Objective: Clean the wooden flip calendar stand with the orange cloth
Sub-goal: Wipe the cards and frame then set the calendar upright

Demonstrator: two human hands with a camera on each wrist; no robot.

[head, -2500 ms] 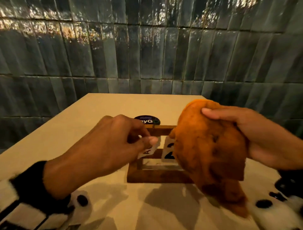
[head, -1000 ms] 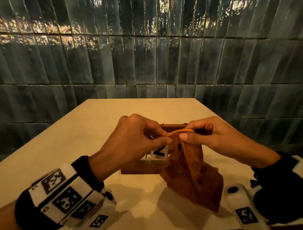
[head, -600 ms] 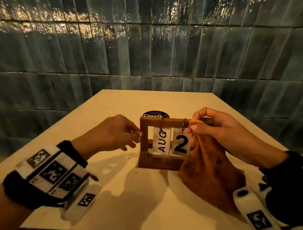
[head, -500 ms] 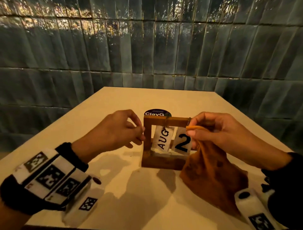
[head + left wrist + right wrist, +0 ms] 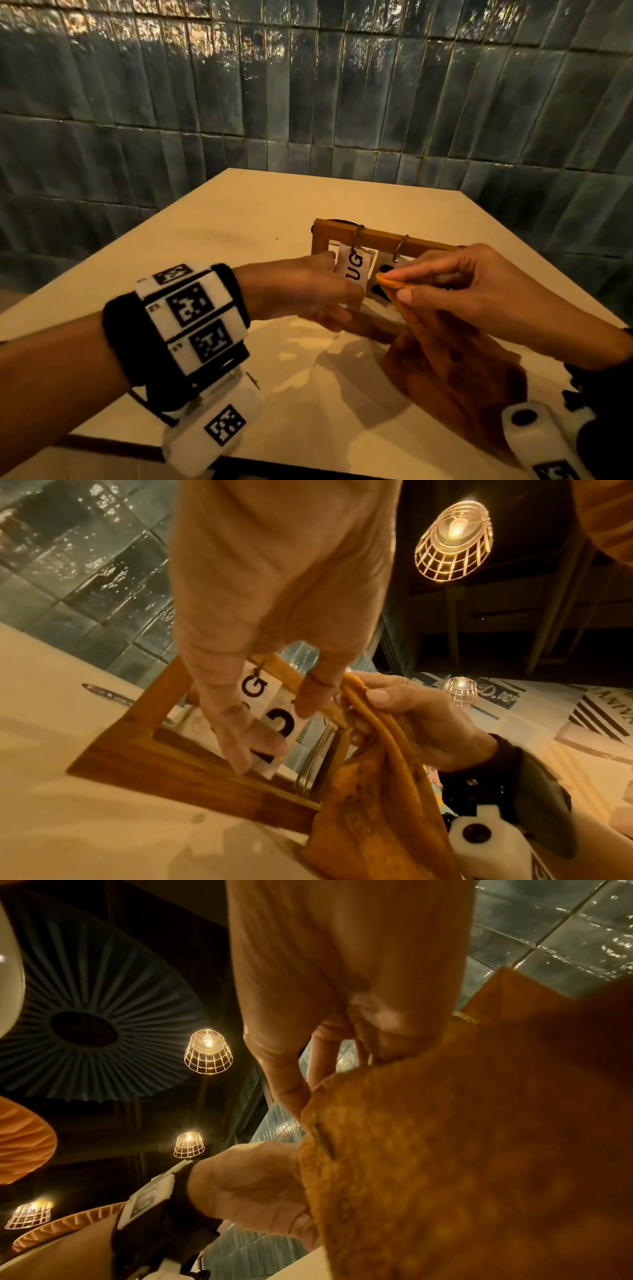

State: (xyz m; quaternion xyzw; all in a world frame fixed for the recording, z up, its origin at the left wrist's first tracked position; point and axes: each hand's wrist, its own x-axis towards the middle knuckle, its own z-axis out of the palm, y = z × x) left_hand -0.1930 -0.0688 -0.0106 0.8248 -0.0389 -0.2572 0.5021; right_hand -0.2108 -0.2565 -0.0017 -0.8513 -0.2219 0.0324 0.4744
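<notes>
Wooden calendar stand (image 5: 383, 238) upright on the desk (image 5: 239, 219), cards hanging.
Right hand (image 5: 472, 291) pinches the orange cloth (image 5: 445, 359), draped before the frame; left hand (image 5: 308, 291) pinches a card (image 5: 270, 723).

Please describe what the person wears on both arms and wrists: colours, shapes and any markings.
Both hands are bare, without gloves. The left wrist carries a wide black band with white rectangular plates, each printed with a square black-and-white code marker; below it hangs a white block with another marker. The right wrist has a black band too, and a white block with a round black spot and a marker.
</notes>
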